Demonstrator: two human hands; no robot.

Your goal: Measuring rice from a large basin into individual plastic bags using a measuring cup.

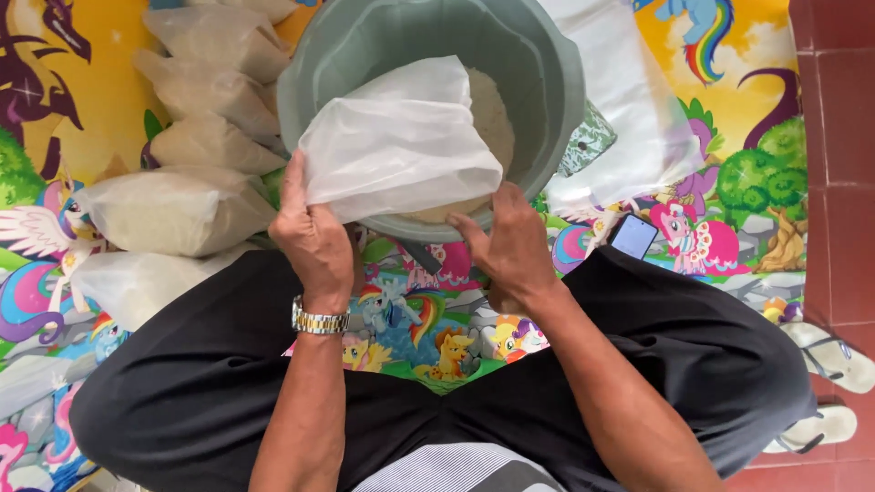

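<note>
Left hand (pixel 313 235) and right hand (pixel 507 244) grip thin white plastic bag (pixel 398 141) at mouth – held over round grey-green plastic basin (pixel 547 55) of white rice (pixel 490 114).

The bag (pixel 401 137) covers much of the rice (pixel 492 114) in the tub (pixel 547 82). The tub's far rim is cut off at the top. The right hand (pixel 506 241) hides its own fingertips, maybe under the bag. One sandal (pixel 834 355) runs off the right edge.
</note>
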